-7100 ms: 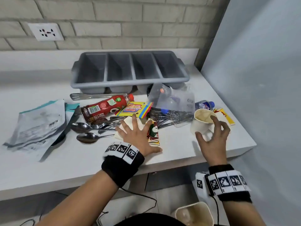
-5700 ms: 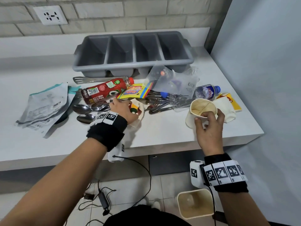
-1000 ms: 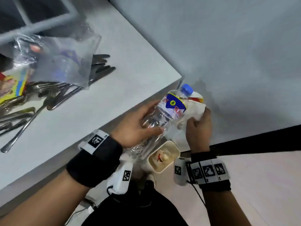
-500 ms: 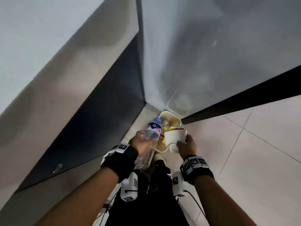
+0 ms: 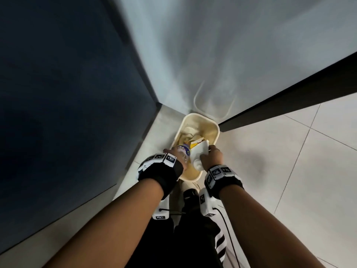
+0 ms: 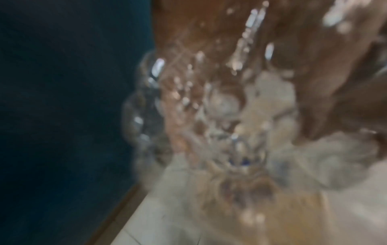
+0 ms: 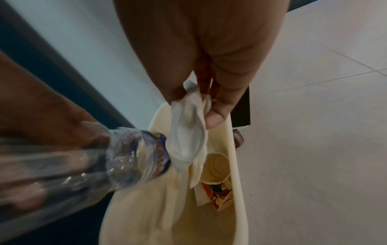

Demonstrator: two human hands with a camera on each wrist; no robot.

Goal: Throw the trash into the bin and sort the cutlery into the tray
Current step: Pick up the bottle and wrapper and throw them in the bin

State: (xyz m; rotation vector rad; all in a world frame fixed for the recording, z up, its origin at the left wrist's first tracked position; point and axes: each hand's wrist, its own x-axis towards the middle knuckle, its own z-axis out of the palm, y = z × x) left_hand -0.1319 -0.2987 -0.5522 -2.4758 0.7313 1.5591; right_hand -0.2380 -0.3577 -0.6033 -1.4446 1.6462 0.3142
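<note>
On the tiled floor, the bin [image 5: 216,130] sits at twelve o'clock below you. Your left hand [image 5: 174,151] grips the bottle [image 7: 134,155], neck-down; your right hand [image 5: 211,157] pinches the napkin [image 7: 188,132] above it.

- We count one cream bin [image 5: 216,130] on the floor.
- We count one clear plastic bottle [image 7: 134,152] with a blue label, held over the bin.
- We count one crumpled white napkin [image 7: 188,132], pinched above the bin.
- We count one paper cup [image 7: 215,167] lying inside the bin.
- We count one printed carton [image 7: 217,194] inside the bin, beside the cup.
- We count two hands: the left hand [image 5: 172,151] and the right hand [image 5: 211,156].
- We count two wristbands, one on each wrist.
</note>
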